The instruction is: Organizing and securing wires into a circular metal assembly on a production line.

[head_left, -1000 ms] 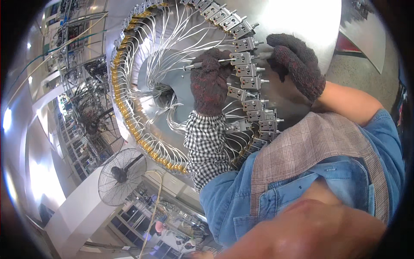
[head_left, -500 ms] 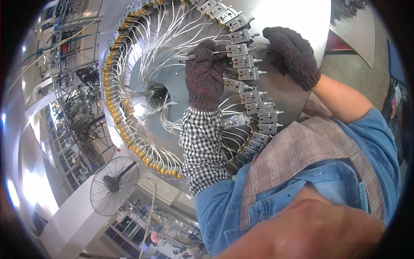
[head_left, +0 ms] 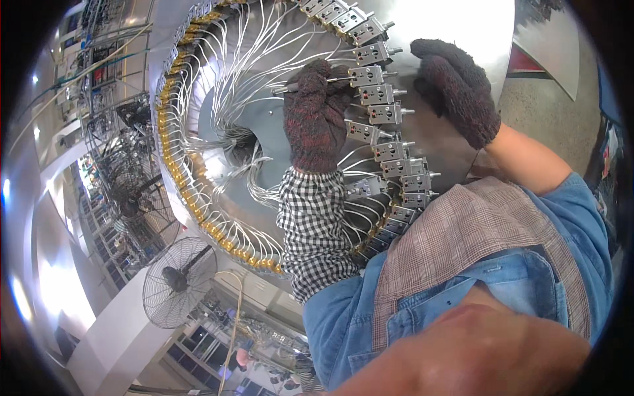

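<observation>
Maroon-flecked dark knit covers both of your hands as you work at a ring of silvery metal blocks (head_left: 385,114) set out on a shiny metal table (head_left: 462,20). Your left hand (head_left: 316,119), inside the ring, is closed around a slim metal tool (head_left: 339,79), whose shaft runs right to a block (head_left: 366,76) on the ring's right side; whether its tip touches is too small to tell. Your right hand (head_left: 456,92) sits just outside the ring, to the right of that block, fingers bent and close together; you cannot tell from here whether they hold anything. White wires (head_left: 224,86) fan out from a bundle near the ring's middle, reaching brass-coloured fittings (head_left: 168,142) along the left curve. Nearer you, a loose-looking block (head_left: 365,188) lies inward of the row, left of its neighbours. A black-and-white checked sleeve (head_left: 317,224) covers your left forearm, and a plaid apron (head_left: 462,224) crosses your blue shirt (head_left: 343,317). At the near left stands a caged fan (head_left: 179,279).
</observation>
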`<action>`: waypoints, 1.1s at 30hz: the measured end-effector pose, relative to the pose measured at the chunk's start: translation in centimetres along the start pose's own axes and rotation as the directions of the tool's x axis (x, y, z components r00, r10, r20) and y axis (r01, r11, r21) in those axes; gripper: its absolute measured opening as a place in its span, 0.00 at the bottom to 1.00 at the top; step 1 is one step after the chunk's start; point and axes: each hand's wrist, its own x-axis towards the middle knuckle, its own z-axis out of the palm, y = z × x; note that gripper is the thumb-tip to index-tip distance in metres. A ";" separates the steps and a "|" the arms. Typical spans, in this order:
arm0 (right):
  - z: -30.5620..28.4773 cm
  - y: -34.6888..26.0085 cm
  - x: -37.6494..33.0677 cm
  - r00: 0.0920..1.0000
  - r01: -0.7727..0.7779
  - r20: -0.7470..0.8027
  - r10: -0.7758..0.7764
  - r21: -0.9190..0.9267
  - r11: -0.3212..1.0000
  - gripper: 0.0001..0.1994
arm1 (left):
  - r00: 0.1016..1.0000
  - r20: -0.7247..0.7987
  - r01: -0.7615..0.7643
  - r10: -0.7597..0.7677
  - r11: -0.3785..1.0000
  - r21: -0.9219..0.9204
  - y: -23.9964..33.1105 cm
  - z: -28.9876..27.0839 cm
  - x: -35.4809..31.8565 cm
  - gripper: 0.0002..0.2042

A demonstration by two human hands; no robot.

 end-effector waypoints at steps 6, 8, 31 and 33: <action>-0.5 -1.2 -0.3 0.992 -0.126 0.027 0.123 0.190 0.974 0.15 | 0.997 -0.078 -0.016 0.018 1.000 0.026 -0.3 -0.1 0.1 0.11; -0.3 -1.4 0.1 0.958 -0.281 0.001 0.287 0.198 0.939 0.15 | 0.997 -0.067 -0.027 0.027 1.000 0.002 -0.2 0.2 -0.1 0.10; -0.1 -0.9 -0.5 0.995 -0.095 -0.009 0.096 0.111 0.989 0.14 | 0.996 -0.084 -0.013 0.016 0.999 0.038 0.0 0.8 0.0 0.12; 0.0 -0.9 -0.7 1.000 -0.024 -0.010 0.024 0.047 0.999 0.14 | 0.992 -0.124 -0.026 0.034 0.998 0.062 -0.1 0.6 0.0 0.12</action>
